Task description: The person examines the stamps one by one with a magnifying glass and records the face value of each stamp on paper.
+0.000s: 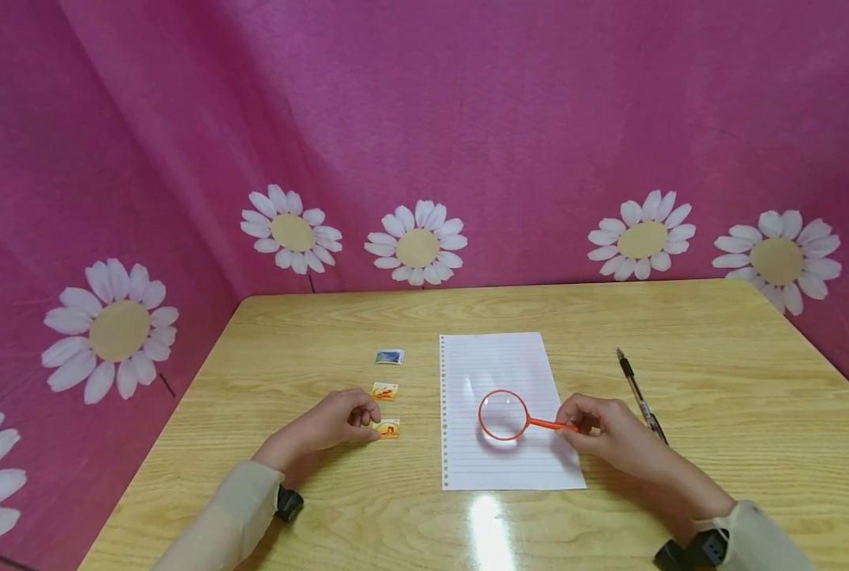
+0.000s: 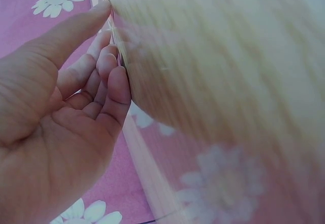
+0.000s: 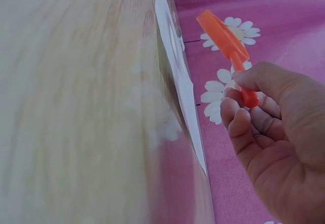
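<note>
My right hand (image 1: pixel 613 434) pinches the end of the orange handle of a magnifying glass (image 1: pixel 528 420). Its round lens is over the lined paper sheet (image 1: pixel 496 357); the right wrist view shows the magnifying glass (image 3: pixel 223 36) raised off the paper. My left hand (image 1: pixel 335 424) rests at the left edge of the nearest small yellow-and-red stamp (image 1: pixel 389 429), thumb touching it and fingers bent. Another yellow-and-red stamp (image 1: pixel 385 391) lies just beyond, and a blue stamp (image 1: pixel 390 357) lies farthest in this column. In the left wrist view no stamp is visible between the fingers.
A black pen (image 1: pixel 635 385) lies slanted to the right of the sheet, beyond my right hand. The light wooden table (image 1: pixel 310 333) meets a pink curtain with white daisies (image 1: pixel 467 119) at its back and sides. Light glares on the tabletop near the front.
</note>
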`<state>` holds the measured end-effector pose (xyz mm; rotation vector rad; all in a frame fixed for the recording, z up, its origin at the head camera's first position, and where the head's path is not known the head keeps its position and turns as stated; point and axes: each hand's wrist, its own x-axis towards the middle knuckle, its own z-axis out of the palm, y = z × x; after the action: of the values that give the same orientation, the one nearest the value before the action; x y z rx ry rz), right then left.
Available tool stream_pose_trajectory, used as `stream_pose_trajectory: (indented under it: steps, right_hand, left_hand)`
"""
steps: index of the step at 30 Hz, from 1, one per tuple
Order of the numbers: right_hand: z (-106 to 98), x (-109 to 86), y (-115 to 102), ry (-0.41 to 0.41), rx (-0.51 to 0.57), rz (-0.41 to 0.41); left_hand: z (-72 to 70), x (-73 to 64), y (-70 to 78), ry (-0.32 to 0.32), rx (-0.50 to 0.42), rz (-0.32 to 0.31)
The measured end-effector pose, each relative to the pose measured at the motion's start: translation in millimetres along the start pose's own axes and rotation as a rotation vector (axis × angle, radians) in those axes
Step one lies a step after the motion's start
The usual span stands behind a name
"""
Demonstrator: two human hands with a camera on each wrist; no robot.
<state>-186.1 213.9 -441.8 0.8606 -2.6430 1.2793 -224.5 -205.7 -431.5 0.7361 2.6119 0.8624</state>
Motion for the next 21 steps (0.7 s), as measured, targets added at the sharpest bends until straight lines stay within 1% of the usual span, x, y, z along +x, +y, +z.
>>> stream_pose_trajectory:
  steps: [7, 16, 21]
  right_hand:
    - [-1.1, -1.5, 2.3, 0.021, -0.012, -0.020]
    - [-5.8, -6.4, 4.0, 0.042, -0.033, -0.028]
    - [-7.3, -8.9, 6.7, 0.044, -0.034, -0.036]
  left_hand:
    - [0.1, 0.4, -0.7, 0.016, 0.015, 0.021]
    - [0.5, 0.1, -1.5, 0.018, 0.002, 0.009]
    - [0.8, 0.9, -1.9, 0.020, 0.001, 0.018]
